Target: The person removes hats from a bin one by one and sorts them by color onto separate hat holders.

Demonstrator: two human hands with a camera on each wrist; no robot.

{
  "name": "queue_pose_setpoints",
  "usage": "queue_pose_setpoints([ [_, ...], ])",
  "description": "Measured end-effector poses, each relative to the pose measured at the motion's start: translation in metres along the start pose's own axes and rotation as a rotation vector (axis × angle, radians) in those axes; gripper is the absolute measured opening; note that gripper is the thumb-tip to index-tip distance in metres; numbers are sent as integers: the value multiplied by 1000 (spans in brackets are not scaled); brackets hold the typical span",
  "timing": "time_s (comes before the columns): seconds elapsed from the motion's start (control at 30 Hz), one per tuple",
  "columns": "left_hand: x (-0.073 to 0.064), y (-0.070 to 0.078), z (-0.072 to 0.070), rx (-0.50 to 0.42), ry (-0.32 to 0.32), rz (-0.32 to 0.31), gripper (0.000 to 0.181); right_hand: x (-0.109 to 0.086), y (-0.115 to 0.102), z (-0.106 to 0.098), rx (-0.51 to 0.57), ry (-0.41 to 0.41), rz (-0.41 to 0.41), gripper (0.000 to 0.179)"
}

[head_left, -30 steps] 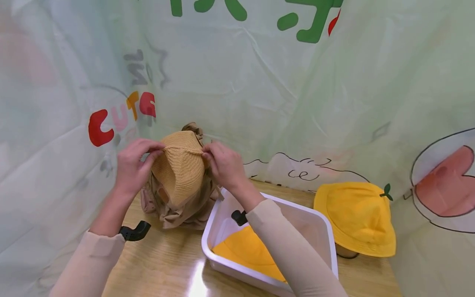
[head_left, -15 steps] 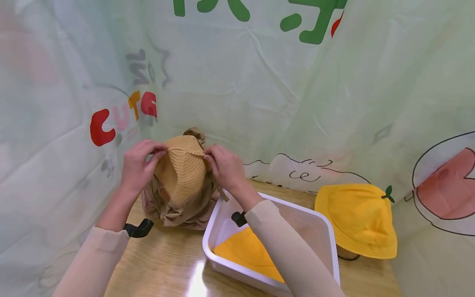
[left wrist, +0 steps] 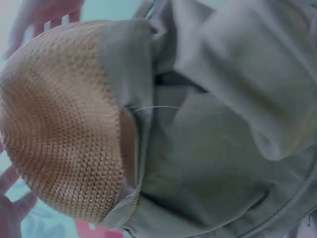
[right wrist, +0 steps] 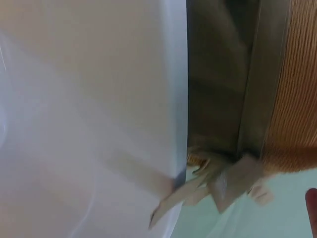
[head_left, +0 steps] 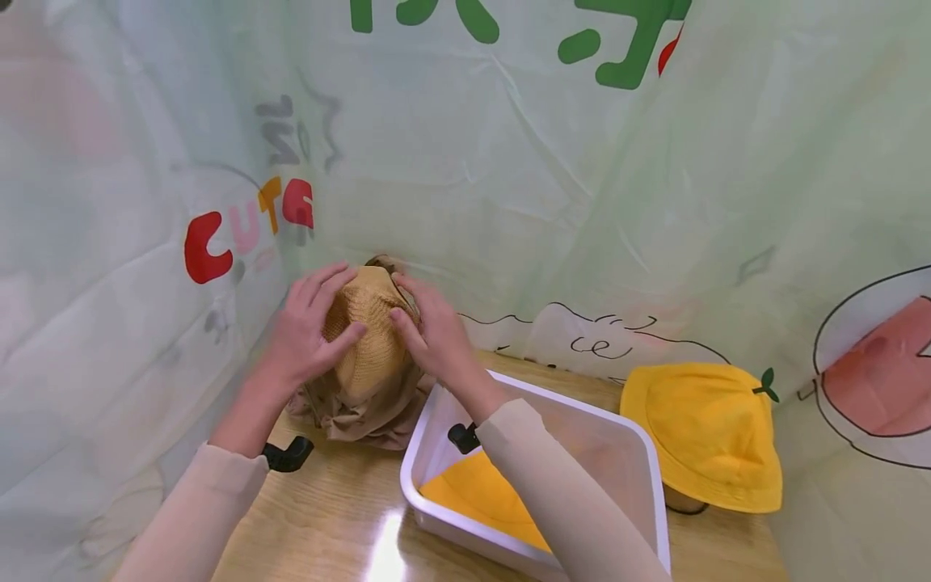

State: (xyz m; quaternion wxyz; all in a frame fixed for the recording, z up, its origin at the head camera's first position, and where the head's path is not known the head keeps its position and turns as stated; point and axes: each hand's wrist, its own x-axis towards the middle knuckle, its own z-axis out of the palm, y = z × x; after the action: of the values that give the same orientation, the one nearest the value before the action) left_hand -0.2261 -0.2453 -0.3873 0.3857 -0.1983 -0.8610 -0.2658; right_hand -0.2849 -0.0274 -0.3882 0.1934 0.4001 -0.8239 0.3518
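A sun hat with a tan woven crown (head_left: 369, 343) and a drooping brown cloth brim (head_left: 374, 424) stands at the back left of the table. My left hand (head_left: 305, 327) lies along the crown's left side, fingers extended and thumb across the front. On the opposite side, my right hand (head_left: 440, 331) has its fingers and thumb spread near the crown's upper right. The left wrist view shows the woven crown (left wrist: 64, 124) rounded, with fingers (left wrist: 44, 17) beyond it. Loose ribbon ends (right wrist: 235, 181) hang from the hat band in the right wrist view.
Right of the hat is a white plastic bin (head_left: 534, 386), a yellow hat (head_left: 480, 493) lying inside. Another yellow hat (head_left: 709, 428), with a green sprout on top, sits beyond the bin's right side. Printed curtains (head_left: 465, 178) enclose the back and sides of the wooden table (head_left: 327, 517).
Both hands have let go of the pinched fold across the crown and moved inward, fingers now extended around its sides. The fold has loosened, and the head view has shifted slightly.
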Motion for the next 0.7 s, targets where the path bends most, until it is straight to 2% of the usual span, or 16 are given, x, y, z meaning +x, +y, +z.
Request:
queue_pose_setpoints([
  [0.03,0,1,1,16,-47,3,81,-1,-2,0,15,-12,-13,55],
  [0.13,-1,1,3,55,-185,-22,91,-2,-5,2,22,-74,-26,64],
  [0.23,-1,-3,5,61,-258,-44,93,-2,-6,5,7,-147,-13,66],
  [0.37,-3,-6,6,44,-274,-53,96,-3,-4,8,-2,-191,7,67],
  [0.5,-3,-8,8,40,-279,-71,95,-4,-1,9,-3,-202,17,67],
  [0.7,-3,-8,13,64,-323,-103,95,-7,6,11,3,-216,22,67],
])
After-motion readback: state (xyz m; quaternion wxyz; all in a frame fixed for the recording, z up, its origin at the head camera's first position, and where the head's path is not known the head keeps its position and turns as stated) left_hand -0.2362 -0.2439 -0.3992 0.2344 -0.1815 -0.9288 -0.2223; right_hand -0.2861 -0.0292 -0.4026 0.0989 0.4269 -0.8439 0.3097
